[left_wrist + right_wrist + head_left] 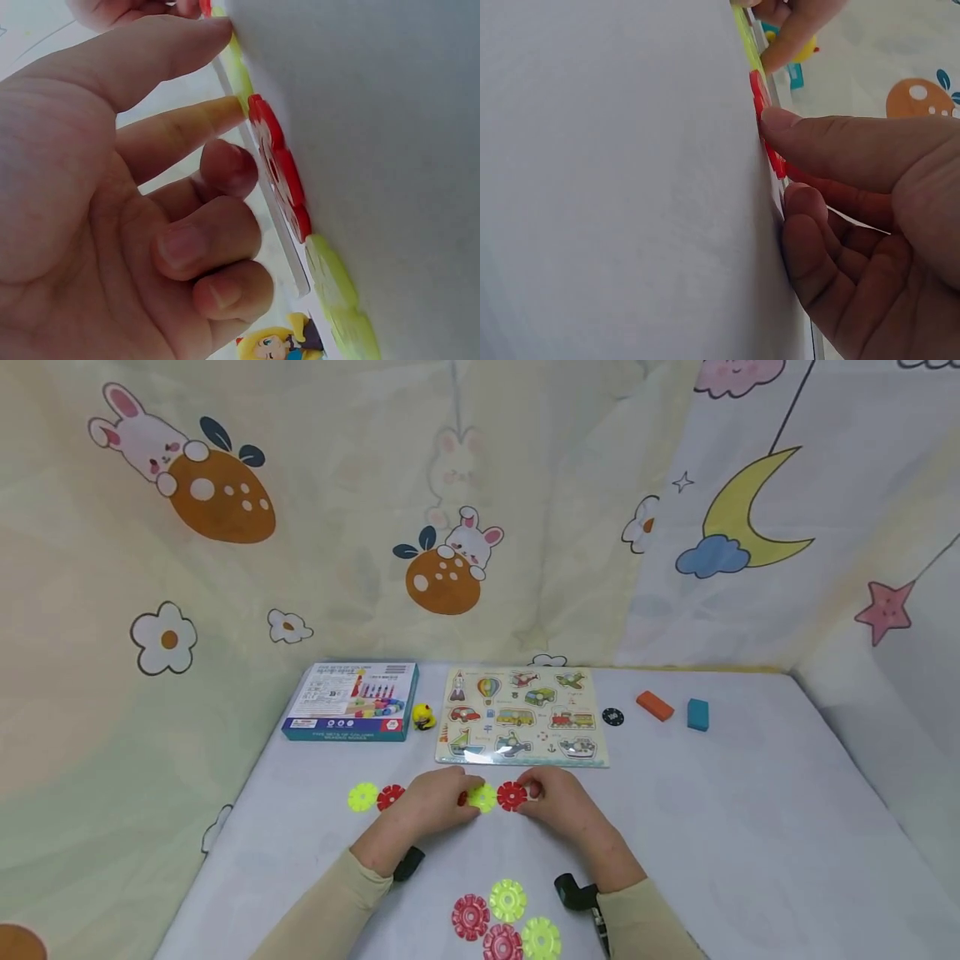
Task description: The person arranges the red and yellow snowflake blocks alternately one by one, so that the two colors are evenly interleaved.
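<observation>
A row of flower-shaped plastic discs lies across the table's middle, partly hidden by my left hand [432, 800]. Its thumb and index finger hold a yellow-green disc [483, 797] at opposite edges, while the other fingers curl inward in the left wrist view. Just right of that disc, my right hand [558, 802] pinches a red disc [512, 796] between thumb and index finger. In the right wrist view this red disc [767, 124] lies flat against the white surface. At the row's left end show another yellow-green disc [363, 797] and a red disc [390, 797].
Several loose discs lie near the front, including a red disc [470, 917] and a yellow-green disc [508, 900]. Behind the row are a picture puzzle board [525, 718], a box [349, 702], a yellow figurine [423, 717], a black chip [612, 717], an orange block [655, 706] and a blue block [697, 715].
</observation>
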